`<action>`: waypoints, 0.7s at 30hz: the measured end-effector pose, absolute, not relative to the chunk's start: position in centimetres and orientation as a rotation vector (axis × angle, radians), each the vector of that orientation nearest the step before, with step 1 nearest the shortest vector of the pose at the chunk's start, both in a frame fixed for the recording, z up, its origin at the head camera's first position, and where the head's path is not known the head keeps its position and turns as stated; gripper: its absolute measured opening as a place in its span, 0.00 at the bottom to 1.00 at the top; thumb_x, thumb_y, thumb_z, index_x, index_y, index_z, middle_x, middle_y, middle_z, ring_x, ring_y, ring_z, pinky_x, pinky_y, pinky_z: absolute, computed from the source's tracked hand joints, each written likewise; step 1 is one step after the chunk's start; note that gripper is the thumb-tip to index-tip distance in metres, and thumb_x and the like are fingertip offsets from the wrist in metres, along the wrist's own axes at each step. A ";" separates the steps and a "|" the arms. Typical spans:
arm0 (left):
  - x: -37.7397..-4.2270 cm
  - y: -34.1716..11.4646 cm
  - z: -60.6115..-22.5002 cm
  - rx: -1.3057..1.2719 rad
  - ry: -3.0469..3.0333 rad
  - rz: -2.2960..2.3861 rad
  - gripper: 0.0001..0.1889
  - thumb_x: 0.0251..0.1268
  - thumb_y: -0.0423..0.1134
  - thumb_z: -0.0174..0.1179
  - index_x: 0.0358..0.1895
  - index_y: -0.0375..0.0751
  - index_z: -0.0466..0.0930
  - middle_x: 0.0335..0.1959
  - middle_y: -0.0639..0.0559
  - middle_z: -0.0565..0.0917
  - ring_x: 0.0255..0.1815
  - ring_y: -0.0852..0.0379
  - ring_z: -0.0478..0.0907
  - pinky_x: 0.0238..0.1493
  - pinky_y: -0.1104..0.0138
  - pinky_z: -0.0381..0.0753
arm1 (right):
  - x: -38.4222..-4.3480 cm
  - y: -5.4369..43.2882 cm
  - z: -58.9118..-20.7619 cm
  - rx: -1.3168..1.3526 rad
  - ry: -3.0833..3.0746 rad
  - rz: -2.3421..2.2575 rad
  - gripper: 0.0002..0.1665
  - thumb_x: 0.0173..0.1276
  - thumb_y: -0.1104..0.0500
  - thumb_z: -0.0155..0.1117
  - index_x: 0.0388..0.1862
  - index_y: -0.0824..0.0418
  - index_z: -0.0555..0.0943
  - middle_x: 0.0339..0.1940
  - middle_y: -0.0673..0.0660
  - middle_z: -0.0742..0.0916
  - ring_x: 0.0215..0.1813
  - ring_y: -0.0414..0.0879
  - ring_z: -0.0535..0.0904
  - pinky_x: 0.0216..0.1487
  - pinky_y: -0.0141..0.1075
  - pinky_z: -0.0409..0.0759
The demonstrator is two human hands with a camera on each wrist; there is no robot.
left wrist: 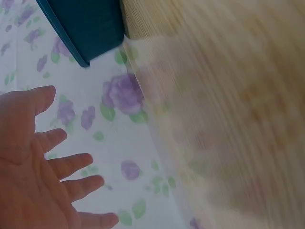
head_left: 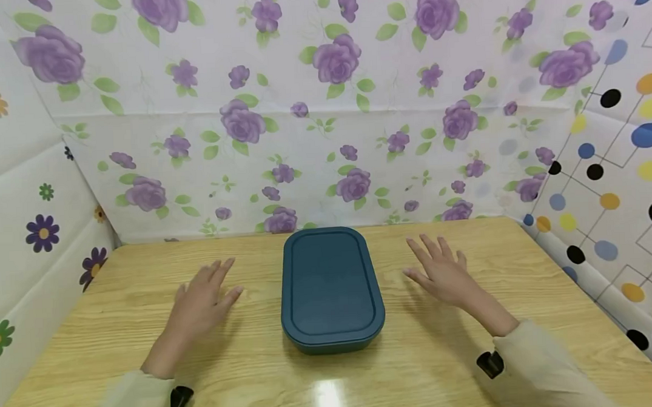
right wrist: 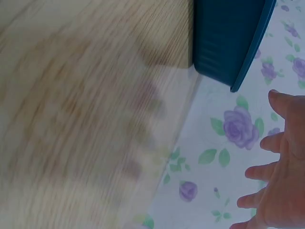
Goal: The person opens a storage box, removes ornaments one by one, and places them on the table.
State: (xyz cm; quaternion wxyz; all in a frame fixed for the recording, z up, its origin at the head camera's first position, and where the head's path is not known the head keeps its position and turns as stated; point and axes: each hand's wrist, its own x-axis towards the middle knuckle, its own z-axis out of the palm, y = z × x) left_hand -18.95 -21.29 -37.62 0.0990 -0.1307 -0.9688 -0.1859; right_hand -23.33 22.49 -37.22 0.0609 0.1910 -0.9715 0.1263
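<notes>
A dark teal rectangular box with a lid (head_left: pixel 332 282) stands on the wooden table, its lid on top with rounded corners. To its left, my left hand (head_left: pixel 199 303) hovers with spread fingers, apart from the box. On the other side, my right hand (head_left: pixel 444 277) is likewise held over the table, fingers spread and holding nothing. The left wrist view shows the box's side (left wrist: pixel 97 28) above the left hand (left wrist: pixel 43 167). In the right wrist view the box's ribbed side (right wrist: pixel 226 38) appears above the right hand (right wrist: pixel 281 167). What the box contains is hidden.
The light wood table (head_left: pixel 246 377) ends at a cloth backdrop with purple flowers (head_left: pixel 338 106). A flowered white cloth (head_left: pixel 22 259) borders the left side, and a dotted cloth (head_left: pixel 610 203) borders the right. Black bands (head_left: pixel 490 364) sit at both sleeves.
</notes>
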 end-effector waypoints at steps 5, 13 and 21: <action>-19.2 -18.8 -37.9 -0.497 -2.827 -0.865 0.30 0.69 0.48 0.48 0.68 0.35 0.56 0.65 0.33 0.62 0.64 0.34 0.59 0.58 0.42 0.60 | -23.0 21.0 -37.5 0.644 -2.932 0.547 0.39 0.70 0.39 0.43 0.73 0.58 0.51 0.70 0.67 0.57 0.69 0.69 0.44 0.54 0.71 0.44; -19.7 -15.5 -38.5 -0.460 -2.796 -1.284 0.28 0.68 0.45 0.50 0.67 0.36 0.60 0.61 0.32 0.67 0.59 0.36 0.67 0.53 0.47 0.69 | -22.9 18.9 -38.1 0.845 -2.903 0.959 0.38 0.72 0.45 0.45 0.72 0.65 0.51 0.69 0.67 0.61 0.68 0.64 0.56 0.61 0.60 0.57; -20.2 -13.8 -38.6 -0.320 -2.764 -1.615 0.28 0.64 0.43 0.56 0.66 0.40 0.62 0.59 0.36 0.70 0.54 0.42 0.73 0.44 0.59 0.78 | -23.0 17.7 -38.2 0.911 -2.910 1.444 0.38 0.71 0.50 0.49 0.72 0.66 0.49 0.69 0.69 0.60 0.63 0.63 0.66 0.57 0.47 0.70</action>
